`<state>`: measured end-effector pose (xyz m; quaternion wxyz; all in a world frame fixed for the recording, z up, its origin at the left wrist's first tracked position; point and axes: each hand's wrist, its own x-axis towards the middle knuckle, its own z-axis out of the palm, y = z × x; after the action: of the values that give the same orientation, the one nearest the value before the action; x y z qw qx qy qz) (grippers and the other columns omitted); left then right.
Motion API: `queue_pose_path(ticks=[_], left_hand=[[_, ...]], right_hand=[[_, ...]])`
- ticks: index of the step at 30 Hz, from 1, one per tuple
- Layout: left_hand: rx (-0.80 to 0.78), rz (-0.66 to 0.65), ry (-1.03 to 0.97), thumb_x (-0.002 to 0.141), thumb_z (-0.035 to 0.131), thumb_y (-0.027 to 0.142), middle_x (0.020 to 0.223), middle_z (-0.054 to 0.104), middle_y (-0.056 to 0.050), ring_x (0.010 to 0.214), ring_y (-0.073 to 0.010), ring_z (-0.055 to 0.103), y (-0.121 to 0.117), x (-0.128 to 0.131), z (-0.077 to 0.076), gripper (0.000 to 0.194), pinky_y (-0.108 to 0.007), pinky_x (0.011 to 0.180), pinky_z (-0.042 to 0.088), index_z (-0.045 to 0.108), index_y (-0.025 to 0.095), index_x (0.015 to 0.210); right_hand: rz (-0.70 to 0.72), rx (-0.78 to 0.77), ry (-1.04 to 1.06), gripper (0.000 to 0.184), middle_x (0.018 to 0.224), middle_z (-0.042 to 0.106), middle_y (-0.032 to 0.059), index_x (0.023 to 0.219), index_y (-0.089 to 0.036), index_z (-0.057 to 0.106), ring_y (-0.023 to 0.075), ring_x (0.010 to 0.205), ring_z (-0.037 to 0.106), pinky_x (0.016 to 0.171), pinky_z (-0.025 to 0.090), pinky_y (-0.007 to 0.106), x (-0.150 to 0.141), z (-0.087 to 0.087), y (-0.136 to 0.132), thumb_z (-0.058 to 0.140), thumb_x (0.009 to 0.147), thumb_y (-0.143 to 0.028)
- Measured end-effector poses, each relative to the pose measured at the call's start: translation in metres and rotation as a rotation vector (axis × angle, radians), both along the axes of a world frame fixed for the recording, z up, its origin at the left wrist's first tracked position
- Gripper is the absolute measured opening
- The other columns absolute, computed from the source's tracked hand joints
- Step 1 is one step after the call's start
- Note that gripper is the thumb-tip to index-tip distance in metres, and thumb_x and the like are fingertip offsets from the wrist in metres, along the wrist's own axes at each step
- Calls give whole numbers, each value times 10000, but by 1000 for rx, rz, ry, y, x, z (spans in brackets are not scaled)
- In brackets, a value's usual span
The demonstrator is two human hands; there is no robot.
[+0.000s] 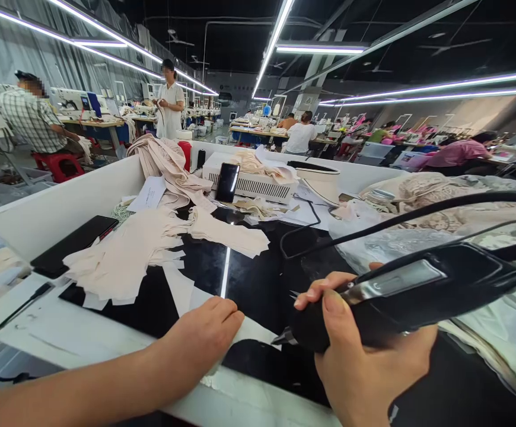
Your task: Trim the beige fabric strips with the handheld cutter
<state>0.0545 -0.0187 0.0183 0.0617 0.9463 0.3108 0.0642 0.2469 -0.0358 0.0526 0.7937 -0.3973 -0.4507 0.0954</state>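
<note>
Left of the black tool [418,305] clasped in the right hand [369,365], pale cloth [254,330] reaches the left hand [209,332] (its grip unclear).

Overhead tube lights [320,50] are glaring white beneath a dark ceiling [235,47]; 1 long streak [225,276] is reflecting off the glossy black tabletop [258,290]; edges are stretching, and the far background is looking soft.

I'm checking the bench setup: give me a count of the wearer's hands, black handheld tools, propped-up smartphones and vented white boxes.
Wearer's left hand and right hand: 2
Black handheld tool: 1
Propped-up smartphone: 1
Vented white box: 1
Total: 5
</note>
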Motion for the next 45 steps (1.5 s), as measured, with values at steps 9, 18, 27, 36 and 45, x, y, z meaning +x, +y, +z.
queue_pose_path(ticks=[9,18,27,36,45], left_hand=[[-38,-26,25,990,553,-50,1198,687,-81,1103,-227,671,6,-4,-5,260,-314,951,586,641,161,1113],[257,-72,40,1061,722,452,980,701,-49,912,-241,684,-2,11,-21,313,-348,807,585,661,165,1172],[405,-6,-18,950,727,729,1197,754,-138,1065,-296,708,-15,14,-44,691,-425,951,570,651,158,1331],[425,-37,-56,952,733,716,1206,755,-145,1134,-315,701,-13,12,-43,720,-441,1023,545,648,133,1367],[436,-79,-123,964,742,691,1178,748,-119,1099,-297,700,-8,8,-47,683,-414,1026,544,651,138,1354]], right_hand=[[5,0,10,489,844,741,-39,1207,-257,604,150,568,680,500,614,297,-5,0,-5,913,831,-214],[9,-30,44,492,846,743,-38,1210,-268,615,153,577,686,514,620,305,-9,0,-12,923,828,-242],[50,-51,94,485,838,720,-50,1187,-276,622,143,576,666,530,606,304,-8,4,0,938,819,-305],[144,-21,63,381,819,694,-57,974,-272,552,137,563,641,508,589,297,-20,6,27,904,856,-360],[165,-18,38,331,822,704,-66,1000,-265,559,123,558,648,503,598,278,-24,3,31,864,882,-315]])
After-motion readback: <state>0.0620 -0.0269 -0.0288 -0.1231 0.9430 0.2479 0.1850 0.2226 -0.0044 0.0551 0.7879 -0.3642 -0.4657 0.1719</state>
